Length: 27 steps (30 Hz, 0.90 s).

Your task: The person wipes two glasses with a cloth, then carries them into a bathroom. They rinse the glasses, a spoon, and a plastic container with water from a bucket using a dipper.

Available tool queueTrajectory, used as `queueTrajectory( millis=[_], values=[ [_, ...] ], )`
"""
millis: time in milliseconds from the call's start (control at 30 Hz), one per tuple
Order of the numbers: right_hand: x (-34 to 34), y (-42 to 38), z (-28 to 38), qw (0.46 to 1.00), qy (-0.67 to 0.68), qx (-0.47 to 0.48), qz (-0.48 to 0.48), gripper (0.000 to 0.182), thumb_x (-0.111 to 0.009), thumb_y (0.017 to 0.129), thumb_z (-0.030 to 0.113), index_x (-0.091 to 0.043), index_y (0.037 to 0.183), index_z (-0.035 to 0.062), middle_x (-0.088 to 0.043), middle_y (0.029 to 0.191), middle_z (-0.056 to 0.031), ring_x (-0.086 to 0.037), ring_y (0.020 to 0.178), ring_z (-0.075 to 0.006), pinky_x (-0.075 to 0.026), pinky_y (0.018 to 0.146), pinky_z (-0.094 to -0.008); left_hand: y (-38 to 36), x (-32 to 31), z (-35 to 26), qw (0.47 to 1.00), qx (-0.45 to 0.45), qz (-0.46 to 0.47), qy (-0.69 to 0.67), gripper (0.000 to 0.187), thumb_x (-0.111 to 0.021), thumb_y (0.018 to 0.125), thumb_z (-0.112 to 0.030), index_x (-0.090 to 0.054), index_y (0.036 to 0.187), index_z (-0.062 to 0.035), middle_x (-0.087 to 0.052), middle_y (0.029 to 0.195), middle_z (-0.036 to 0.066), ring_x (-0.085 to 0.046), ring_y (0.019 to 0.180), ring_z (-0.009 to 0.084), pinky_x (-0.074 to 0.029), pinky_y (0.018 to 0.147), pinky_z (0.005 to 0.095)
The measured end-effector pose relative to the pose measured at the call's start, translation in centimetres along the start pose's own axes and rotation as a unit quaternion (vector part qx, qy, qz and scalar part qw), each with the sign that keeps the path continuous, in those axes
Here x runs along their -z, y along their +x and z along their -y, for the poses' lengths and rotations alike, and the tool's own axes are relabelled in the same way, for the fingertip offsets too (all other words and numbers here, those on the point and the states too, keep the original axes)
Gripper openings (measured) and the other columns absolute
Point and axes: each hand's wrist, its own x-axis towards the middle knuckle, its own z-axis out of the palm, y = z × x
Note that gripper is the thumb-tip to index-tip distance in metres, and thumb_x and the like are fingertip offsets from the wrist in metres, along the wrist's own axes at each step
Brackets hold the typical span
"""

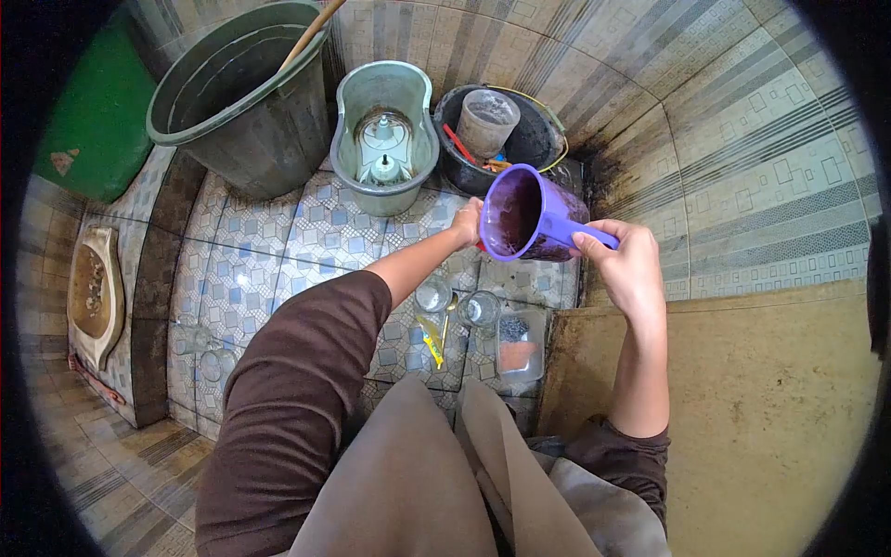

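Observation:
My right hand (624,269) is closed around the handle of a purple water dipper (575,206), which is tilted so its dark inside faces me. My left hand (469,223) is at the dipper's left side, its fingers mostly hidden behind the rim. A bit of something red (481,246) shows just below that hand. On the tiled floor beneath are two clear glasses (433,294), a thin spoon (447,323) and a yellow packet (430,342). To their right sits a clear plastic box (521,357) with a dark scourer and an orange-brown piece inside.
A big grey-green bin (251,139) with a stick, a pale green tub (385,200) and a black basin (452,172) holding a container line the back wall. Two more glasses (218,364) stand at left, near a raised squat toilet (116,297). A yellowish ledge (733,399) bounds the right.

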Motion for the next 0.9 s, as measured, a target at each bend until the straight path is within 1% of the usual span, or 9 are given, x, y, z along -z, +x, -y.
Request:
queueTrajectory(
  millis=[33, 100, 167, 300, 400, 467, 500, 567, 900],
  values=[
    [-0.1, 0.0, 0.0, 1.000, 0.005, 0.001, 0.000, 0.022, -0.061, 0.070, 0.015, -0.061, 0.082, -0.0035, -0.062, 0.066, -0.0125, -0.060, 0.061, -0.0168, -0.044, 0.058, -0.0277, -1.2, -0.6, -1.8, 0.917, 0.125, 0.072, -0.371, 0.020, -0.055, 0.071, -0.028, -0.055, 0.077, -0.0089, -0.060, 0.084, 0.016, -0.057, 0.075, 0.0304, -0.044, 0.070, 0.0385],
    [-0.1, 0.0, 0.0, 1.000, 0.011, 0.006, 0.001, 0.022, -0.062, 0.070, 0.016, -0.061, 0.082, -0.0030, -0.062, 0.065, -0.0119, -0.059, 0.060, -0.0161, -0.044, 0.057, -0.0277, -0.1, 0.5, 1.2, 0.923, 0.096, 0.021, -0.372, 0.017, -0.053, 0.073, -0.024, -0.056, 0.078, -0.0085, -0.061, 0.082, 0.012, -0.056, 0.069, 0.0262, -0.045, 0.068, 0.0373],
    [-0.1, 0.0, 0.0, 1.000, 0.017, 0.010, 0.005, 0.021, -0.062, 0.070, 0.016, -0.062, 0.081, -0.0024, -0.061, 0.064, -0.0112, -0.058, 0.058, -0.0155, -0.043, 0.056, -0.0277, 7.0, 2.0, 8.6, 0.989, -0.122, -0.011, 0.086, 0.019, -0.049, 0.076, -0.023, -0.057, 0.083, -0.0067, -0.060, 0.088, 0.010, -0.055, 0.070, 0.0261, -0.044, 0.070, 0.0343],
    [0.2, -0.1, 0.2, 1.000, 0.015, 0.021, -0.006, 0.020, -0.062, 0.069, 0.016, -0.062, 0.081, -0.0010, -0.061, 0.062, -0.0099, -0.056, 0.054, -0.0143, -0.042, 0.054, -0.0274, 4.8, 1.2, 4.4, 0.977, -0.175, 0.087, -0.079, 0.020, -0.051, 0.076, -0.024, -0.058, 0.086, -0.0084, -0.059, 0.090, 0.012, -0.055, 0.080, 0.0273, -0.042, 0.075, 0.0315],
    [0.5, 0.0, 0.1, 1.000, 0.008, 0.006, -0.014, 0.021, -0.062, 0.069, 0.016, -0.062, 0.081, -0.0009, -0.061, 0.062, -0.0105, -0.056, 0.055, -0.0151, -0.043, 0.054, -0.0278, -3.5, 0.9, -4.1, 0.962, -0.201, 0.035, 0.184, 0.020, -0.057, 0.071, -0.021, -0.059, 0.087, -0.0097, -0.057, 0.090, 0.012, -0.052, 0.089, 0.0270, -0.039, 0.080, 0.0312],
    [0.5, 0.2, -0.1, 1.000, 0.009, -0.007, -0.018, 0.022, -0.063, 0.069, 0.016, -0.062, 0.081, -0.0011, -0.061, 0.062, -0.0114, -0.057, 0.056, -0.0162, -0.043, 0.055, -0.0284, -7.7, 0.7, -8.3, 0.798, -0.375, 0.018, 0.471, 0.017, -0.060, 0.066, -0.015, -0.058, 0.081, -0.0088, -0.055, 0.086, 0.011, -0.050, 0.091, 0.0272, -0.039, 0.080, 0.0343],
    [0.5, 0.3, -0.4, 0.999, -0.017, 0.000, -0.032, 0.023, -0.063, 0.068, 0.017, -0.062, 0.082, -0.0011, -0.061, 0.064, -0.0133, -0.059, 0.058, -0.0194, -0.044, 0.057, -0.0296, -8.2, 1.0, -8.8, 0.798, -0.375, 0.018, 0.472, 0.017, -0.060, 0.066, -0.015, -0.058, 0.081, -0.0088, -0.055, 0.086, 0.011, -0.050, 0.091, 0.0272, -0.039, 0.080, 0.0343],
    [0.4, 0.3, -0.4, 0.998, -0.042, 0.006, -0.047, 0.024, -0.063, 0.068, 0.018, -0.062, 0.083, -0.0011, -0.060, 0.066, -0.0152, -0.060, 0.061, -0.0225, -0.044, 0.058, -0.0309, -8.8, 1.3, -9.5, 0.639, -0.565, 0.087, 0.515, 0.009, -0.057, 0.066, -0.009, -0.056, 0.075, -0.0061, -0.054, 0.088, 0.010, -0.049, 0.091, 0.0287, -0.040, 0.080, 0.0361],
    [0.2, 0.2, 1.1, 0.996, -0.067, 0.016, -0.065, 0.024, -0.063, 0.068, 0.018, -0.062, 0.082, -0.0019, -0.059, 0.068, -0.0188, -0.060, 0.063, -0.0266, -0.045, 0.060, -0.0326, -9.8, -1.1, -9.9, 0.796, -0.229, -0.005, 0.561, 0.020, -0.049, 0.072, -0.018, -0.054, 0.086, -0.0057, -0.056, 0.073, 0.016, -0.054, 0.071, 0.0316, -0.043, 0.064, 0.0418]
  ],
)
